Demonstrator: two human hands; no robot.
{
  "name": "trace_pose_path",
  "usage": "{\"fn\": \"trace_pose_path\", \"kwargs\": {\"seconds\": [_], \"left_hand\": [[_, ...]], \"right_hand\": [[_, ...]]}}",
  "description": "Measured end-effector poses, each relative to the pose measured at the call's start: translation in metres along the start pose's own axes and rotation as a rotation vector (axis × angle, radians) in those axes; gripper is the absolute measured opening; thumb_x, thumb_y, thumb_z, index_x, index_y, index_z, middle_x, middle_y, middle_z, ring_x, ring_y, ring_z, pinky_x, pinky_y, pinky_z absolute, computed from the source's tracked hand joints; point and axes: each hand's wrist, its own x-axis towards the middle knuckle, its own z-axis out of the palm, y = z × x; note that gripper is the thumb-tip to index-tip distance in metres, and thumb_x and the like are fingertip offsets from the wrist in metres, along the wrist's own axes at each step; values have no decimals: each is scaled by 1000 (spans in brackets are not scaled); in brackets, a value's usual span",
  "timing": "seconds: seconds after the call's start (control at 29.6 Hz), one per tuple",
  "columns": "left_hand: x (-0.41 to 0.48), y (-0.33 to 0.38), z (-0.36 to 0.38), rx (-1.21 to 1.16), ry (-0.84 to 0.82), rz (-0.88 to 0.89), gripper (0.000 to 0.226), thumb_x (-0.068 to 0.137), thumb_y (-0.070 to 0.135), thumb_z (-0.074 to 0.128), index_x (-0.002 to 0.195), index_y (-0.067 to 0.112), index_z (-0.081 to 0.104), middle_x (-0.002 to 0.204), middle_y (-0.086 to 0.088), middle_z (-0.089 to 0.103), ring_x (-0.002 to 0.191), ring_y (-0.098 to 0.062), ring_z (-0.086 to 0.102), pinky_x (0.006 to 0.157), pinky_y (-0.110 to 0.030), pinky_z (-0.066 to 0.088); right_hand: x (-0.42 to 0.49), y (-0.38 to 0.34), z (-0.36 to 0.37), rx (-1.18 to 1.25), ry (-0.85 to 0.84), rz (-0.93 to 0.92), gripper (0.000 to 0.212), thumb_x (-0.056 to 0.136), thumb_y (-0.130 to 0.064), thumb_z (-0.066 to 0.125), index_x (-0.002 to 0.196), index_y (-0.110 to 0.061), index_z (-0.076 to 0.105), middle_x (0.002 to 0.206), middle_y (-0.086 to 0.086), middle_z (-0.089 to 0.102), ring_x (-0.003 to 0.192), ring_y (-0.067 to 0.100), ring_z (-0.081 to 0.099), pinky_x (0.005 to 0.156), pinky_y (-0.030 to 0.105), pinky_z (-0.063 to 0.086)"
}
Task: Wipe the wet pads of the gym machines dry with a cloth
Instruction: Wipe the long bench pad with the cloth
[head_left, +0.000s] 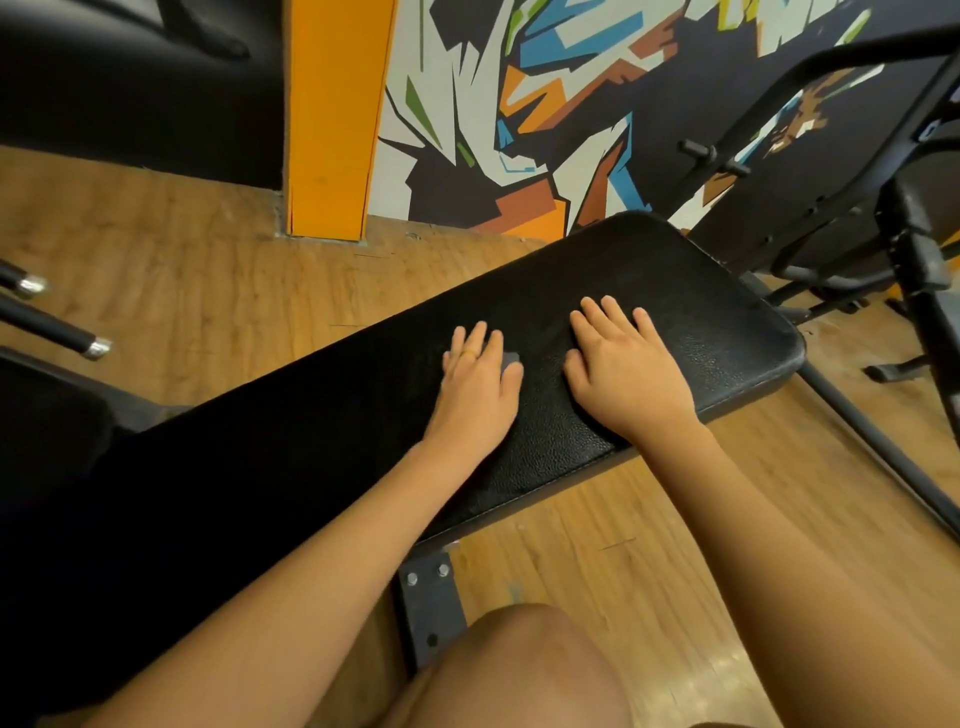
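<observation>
Mid-frame, the flat left hand (475, 382) presses a small grey cloth (511, 358) and the flat right hand (623, 374) rests on the long black textured bench pad (727, 322). The loosely pinned cloth may slip free.

the light is warm and a bit dim. the right end of the pad (727, 332) shines softly and shows its grain, but its left end goes almost pure black. the floor (182, 260) looks yellow. straight lines bend near the edges. the arms (311, 597) at the bottom look soft and blurry.
</observation>
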Motion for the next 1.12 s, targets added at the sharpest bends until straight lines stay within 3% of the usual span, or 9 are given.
{"fn": "trace_pose_path", "kwargs": {"seconds": [0.14, 0.27, 0.37, 0.54, 0.64, 0.71, 0.84, 0.95, 1.12], "left_hand": [[-5, -28, -12, 32, 58, -41, 50, 109, 26, 33, 157, 12, 32, 168, -8, 17, 155, -23, 12, 124, -44, 18], [-86, -139, -55, 45, 160, -361, 48, 108, 23, 37, 153, 6, 38, 164, -14, 28, 152, -29, 25, 121, -48, 25], [-92, -161, -66, 2, 182, -508, 47, 108, 24, 39, 152, 10, 42, 164, -8, 30, 153, -27, 22, 120, -53, 21], [-53, -78, -24, -64, 159, -179, 45, 109, 25, 37, 153, 16, 41, 164, 3, 30, 155, -16, 15, 123, -47, 22], [-53, -80, -20, -23, 108, -137, 48, 109, 26, 35, 157, 19, 33, 167, 5, 22, 155, -14, 11, 123, -44, 21], [-59, -87, -28, 5, 67, -100, 50, 109, 26, 35, 159, 20, 28, 168, 6, 17, 155, -13, 9, 122, -40, 22], [-129, -115, -42, 62, 61, -141, 52, 110, 29, 32, 160, 23, 22, 168, 10, 9, 155, -9, 3, 120, -28, 18], [-209, -159, -50, 41, 78, -211, 51, 109, 32, 32, 159, 28, 20, 165, 19, 4, 152, -1, -2, 119, -19, 9], [-203, -234, -82, -55, 172, -469, 49, 109, 30, 35, 158, 21, 30, 166, 11, 19, 154, -7, 6, 126, -40, 18]], "right_hand": [[0, 1, -1, -11, 2, -15, 55, 106, -36, 33, 152, -7, 39, 160, 13, 36, 151, 31, 25, 123, 51, 18], [-2, -2, 2, -30, 5, 4, 56, 105, -36, 31, 151, -6, 41, 158, 15, 39, 149, 33, 29, 121, 53, 22], [-2, -1, 1, -38, 3, 11, 57, 105, -38, 27, 151, -6, 40, 159, 15, 38, 150, 32, 28, 122, 53, 21], [-3, -9, 0, -50, -11, 34, 59, 104, -39, 25, 151, -6, 39, 159, 15, 38, 149, 32, 28, 121, 54, 20], [-3, -25, -6, -76, 4, 105, 59, 104, -37, 31, 152, -5, 38, 159, 15, 37, 150, 32, 27, 123, 53, 17], [-2, -50, -11, -56, 19, 31, 57, 102, -35, 39, 152, -7, 39, 159, 15, 38, 150, 31, 26, 124, 52, 17], [-9, -108, 11, 42, -70, -227, 57, 103, -39, 31, 154, -15, 39, 160, 10, 37, 152, 28, 25, 124, 49, 18], [-19, -115, 32, 25, -65, -202, 68, 98, -45, 18, 152, -15, 44, 160, 11, 38, 152, 28, 28, 122, 50, 19], [-15, -127, 37, 13, -40, -211, 66, 98, -44, 23, 150, -11, 47, 157, 16, 42, 149, 33, 33, 120, 55, 23]]}}
